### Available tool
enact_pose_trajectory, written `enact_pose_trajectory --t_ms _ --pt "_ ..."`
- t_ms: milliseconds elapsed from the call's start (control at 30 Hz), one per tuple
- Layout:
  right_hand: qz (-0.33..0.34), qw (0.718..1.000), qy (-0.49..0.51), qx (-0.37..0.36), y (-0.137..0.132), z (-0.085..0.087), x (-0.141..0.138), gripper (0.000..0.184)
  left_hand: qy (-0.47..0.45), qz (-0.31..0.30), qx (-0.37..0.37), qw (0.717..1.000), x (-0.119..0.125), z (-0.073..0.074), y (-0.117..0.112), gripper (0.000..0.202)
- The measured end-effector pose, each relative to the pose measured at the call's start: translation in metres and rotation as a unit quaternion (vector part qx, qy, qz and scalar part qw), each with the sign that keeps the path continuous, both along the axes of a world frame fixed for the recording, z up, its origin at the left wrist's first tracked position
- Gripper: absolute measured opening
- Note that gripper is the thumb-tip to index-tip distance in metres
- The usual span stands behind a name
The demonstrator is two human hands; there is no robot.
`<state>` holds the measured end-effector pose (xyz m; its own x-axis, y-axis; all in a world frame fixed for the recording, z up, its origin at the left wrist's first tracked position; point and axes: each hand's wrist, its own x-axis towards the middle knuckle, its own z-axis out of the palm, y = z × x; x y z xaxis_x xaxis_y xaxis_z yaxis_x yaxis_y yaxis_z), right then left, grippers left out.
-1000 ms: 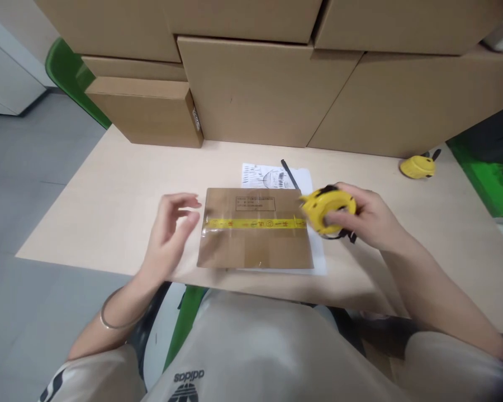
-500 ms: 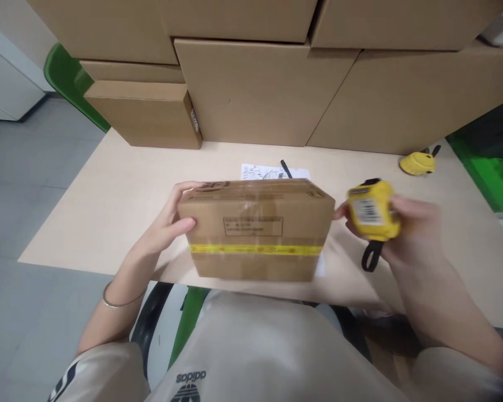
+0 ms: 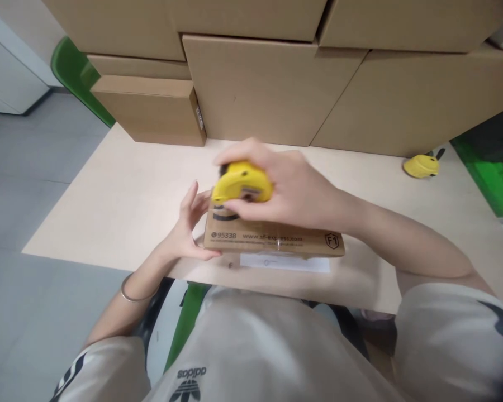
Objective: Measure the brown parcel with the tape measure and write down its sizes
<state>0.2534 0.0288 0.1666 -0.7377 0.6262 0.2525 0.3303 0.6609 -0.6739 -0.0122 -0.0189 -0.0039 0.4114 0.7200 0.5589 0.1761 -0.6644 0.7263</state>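
Note:
A brown cardboard box (image 3: 272,237) lies on the table in front of me, its printed face turned up. My left hand (image 3: 188,226) grips its left end, thumb at the near corner and fingers at the far one. Over the left part of the box, my right hand (image 3: 280,184) is closed around a yellow tape measure (image 3: 245,181). Motion blurs the tape measure a little; whether its blade is out I cannot tell. White paper (image 3: 285,262) sticks out from beneath the near edge of the box.
Large cardboard boxes (image 3: 268,92) are stacked along the table's (image 3: 121,195) far side, with a flatter box (image 3: 163,114) at the left. A second yellow tape measure (image 3: 421,166) rests at the far right. Behind the left corner stands a green chair (image 3: 75,72).
My right hand has carried the tape measure leftward from beside the box to above its left end. The box has tipped, so its printed face now points up.

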Motion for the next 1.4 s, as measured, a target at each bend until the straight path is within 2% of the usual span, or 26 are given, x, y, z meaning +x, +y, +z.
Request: enact_pose_trajectory --t_ms 67,133,233,300,367,467,533,600,700,800,900,967,1033,1133,1200,1267,1333,1400 --pt "0.074 0.994 -0.074 0.042 -0.001 0.002 -0.018 0.030 0.009 0.003 0.011 1.000 -0.004 -0.005 0.000 0.142" --pt "0.116 0.983 -0.125 0.074 -0.001 0.001 -0.025 0.027 0.019 0.007 0.030 0.999 -0.006 -0.008 0.001 0.142" --pt "0.088 0.976 -0.170 0.103 -0.002 0.000 -0.011 0.033 0.043 -0.001 0.061 0.997 -0.007 -0.006 0.005 0.129" --pt "0.053 0.974 -0.198 0.098 -0.005 0.002 0.015 0.037 0.053 -0.006 0.082 0.995 -0.005 -0.001 0.007 0.112" --pt "0.013 0.974 -0.214 0.073 -0.009 0.004 0.053 0.037 0.048 -0.008 0.091 0.995 -0.003 0.003 0.008 0.098" --pt "-0.080 0.972 -0.215 0.047 -0.017 0.004 0.120 0.039 0.040 -0.011 0.085 0.995 0.000 0.006 0.009 0.089" --pt "-0.120 0.969 -0.214 0.032 -0.023 0.000 0.157 0.041 0.040 -0.013 0.085 0.995 0.000 0.007 0.010 0.087" --pt "-0.146 0.969 -0.200 0.025 -0.028 -0.007 0.180 0.041 0.042 -0.013 0.085 0.995 0.000 0.006 0.010 0.086" --pt "-0.165 0.969 -0.185 0.002 -0.036 -0.017 0.188 0.036 0.044 -0.010 0.081 0.996 0.000 0.006 0.011 0.086" --pt "-0.168 0.967 -0.189 0.005 -0.043 -0.016 0.183 0.032 0.043 -0.004 0.076 0.996 0.001 0.007 0.011 0.085" --pt "-0.159 0.966 -0.196 0.049 -0.043 -0.004 0.172 0.032 0.047 0.003 0.067 0.997 0.001 0.007 0.010 0.085" --pt "-0.139 0.967 -0.198 0.078 -0.036 0.004 0.154 0.033 0.055 0.006 0.065 0.996 0.000 0.007 0.010 0.086" --pt "-0.102 0.968 -0.205 0.102 -0.024 0.009 0.124 0.034 0.056 0.007 0.069 0.996 -0.001 0.005 0.010 0.093" --pt "0.010 0.964 -0.230 0.135 -0.005 0.008 0.066 0.037 0.032 -0.004 0.054 0.998 0.000 0.000 0.011 0.120" --pt "0.051 0.956 -0.235 0.167 0.003 0.005 0.030 0.040 0.005 -0.014 0.023 1.000 0.001 -0.004 0.011 0.138" --pt "0.080 0.949 -0.233 0.199 0.005 0.005 0.004 0.042 -0.015 -0.011 0.001 1.000 0.001 -0.005 0.012 0.147" --pt "0.094 0.940 -0.238 0.226 0.005 0.008 -0.007 0.040 -0.004 -0.002 0.000 1.000 0.001 -0.001 0.013 0.139" --pt "0.094 0.940 -0.229 0.234 0.004 0.015 -0.006 0.037 0.014 0.015 0.008 1.000 0.002 0.009 0.014 0.118"
